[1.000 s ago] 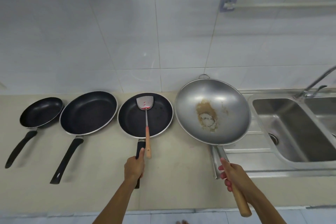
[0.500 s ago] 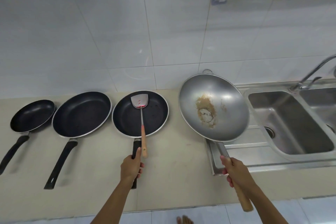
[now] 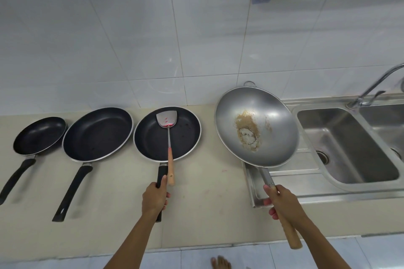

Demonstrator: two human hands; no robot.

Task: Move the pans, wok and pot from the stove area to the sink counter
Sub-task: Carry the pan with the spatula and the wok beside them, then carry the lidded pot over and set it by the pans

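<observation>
In the head view, three black pans are lined up on the beige worktop (image 3: 207, 207) in front of a white tiled wall. The small pan (image 3: 39, 135) is seen at the far left, the big pan (image 3: 98, 133) next to it, and the third pan (image 3: 185, 137) near the middle. A metal spatula (image 3: 167, 125) with a wooden handle is laid in the third pan, and red smears are seen on its blade. The black handle of the third pan is gripped by the left hand (image 3: 154, 200). The silver wok (image 3: 275, 120), with a brown stain inside, is tilted and held by its wooden handle in the right hand (image 3: 282, 201), over the left edge of the steel sink (image 3: 349, 183).
</observation>
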